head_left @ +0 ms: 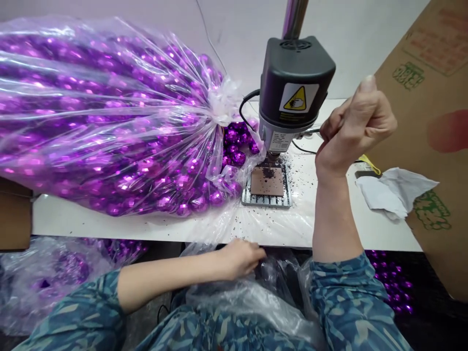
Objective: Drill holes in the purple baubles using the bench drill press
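My right hand [356, 122] is closed around the lever [310, 131] of a small bench drill press [298, 83], on its right side. Under the drill head, a brown square board [266, 182] lies on the slotted metal base [250, 200], with dark shavings and a small hole on it. My left hand [239, 258] is low, just in front of the table edge, its fingers curled. What those fingers hold, if anything, is hidden. Below it a clear plastic sheet or bag [252, 297] spreads over my lap.
A big clear bag [120, 122] of shiny purple balls lies at left, tied at its neck. Loose purple balls [237, 141] sit behind the base. At right are crumpled white paper [395, 192] and a cardboard box [435, 170]. Shavings litter the white table [109, 224].
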Demonstrator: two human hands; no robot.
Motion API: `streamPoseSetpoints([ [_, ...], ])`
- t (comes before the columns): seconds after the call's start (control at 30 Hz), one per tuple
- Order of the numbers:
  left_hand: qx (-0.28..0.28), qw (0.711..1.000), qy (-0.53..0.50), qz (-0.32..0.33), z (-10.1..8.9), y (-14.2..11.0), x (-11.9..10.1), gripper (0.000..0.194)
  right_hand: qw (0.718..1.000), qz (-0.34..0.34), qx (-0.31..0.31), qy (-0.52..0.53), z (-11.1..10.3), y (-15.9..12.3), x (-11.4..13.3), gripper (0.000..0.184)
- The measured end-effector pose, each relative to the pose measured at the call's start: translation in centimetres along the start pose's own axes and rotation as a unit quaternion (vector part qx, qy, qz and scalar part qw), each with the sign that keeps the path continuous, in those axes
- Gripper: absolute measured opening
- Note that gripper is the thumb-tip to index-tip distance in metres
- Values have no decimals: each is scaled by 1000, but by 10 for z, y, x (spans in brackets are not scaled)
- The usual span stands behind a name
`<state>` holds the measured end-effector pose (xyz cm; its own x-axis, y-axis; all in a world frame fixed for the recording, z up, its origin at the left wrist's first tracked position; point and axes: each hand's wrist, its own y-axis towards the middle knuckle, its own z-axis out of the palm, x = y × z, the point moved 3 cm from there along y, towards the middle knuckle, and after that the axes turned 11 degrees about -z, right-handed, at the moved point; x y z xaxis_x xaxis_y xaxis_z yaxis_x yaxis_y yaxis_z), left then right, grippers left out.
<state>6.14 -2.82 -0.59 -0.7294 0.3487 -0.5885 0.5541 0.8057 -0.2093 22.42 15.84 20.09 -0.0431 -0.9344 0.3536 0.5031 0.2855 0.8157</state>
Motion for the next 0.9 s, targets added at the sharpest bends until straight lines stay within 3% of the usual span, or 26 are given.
streamPoseSetpoints([
  [0.03,-51,998,-2,21,-24,9,0,30,1000,-4,4,0,0,0,0,50],
  [0.1,-191,981,14,-1,-79,36,8,36,1000,-10,10,-7,-1,-1,0,52],
  [0.17,-307,944,59,-104,-131,73,24,38,1000,-16,13,-20,-2,-1,0,53],
  [0.2,-330,925,88,-167,-150,91,33,36,999,-20,13,-23,-2,-1,-1,53],
  [0.27,-308,903,144,-264,-174,125,49,32,999,-31,8,-20,-3,-2,-1,54],
  [0.4,-227,896,206,-321,-177,158,69,36,999,-31,18,-25,-4,-4,-2,57],
  [0.53,-265,907,153,-290,-176,150,74,42,996,-6,34,-84,-5,-6,-1,60],
  [0.63,-334,914,-1,-229,-179,126,67,50,996,-5,29,-84,-6,-7,2,59],
  [0.7,-340,916,-140,-160,-174,105,59,57,997,-9,29,-75,-5,-7,2,58],
  [0.8,-260,899,-345,-66,-152,79,45,64,997,-11,29,-69,-5,-7,1,59],
  [0.9,-165,847,-504,-43,-124,67,38,60,996,-14,23,-80,-6,-7,-2,61],
])
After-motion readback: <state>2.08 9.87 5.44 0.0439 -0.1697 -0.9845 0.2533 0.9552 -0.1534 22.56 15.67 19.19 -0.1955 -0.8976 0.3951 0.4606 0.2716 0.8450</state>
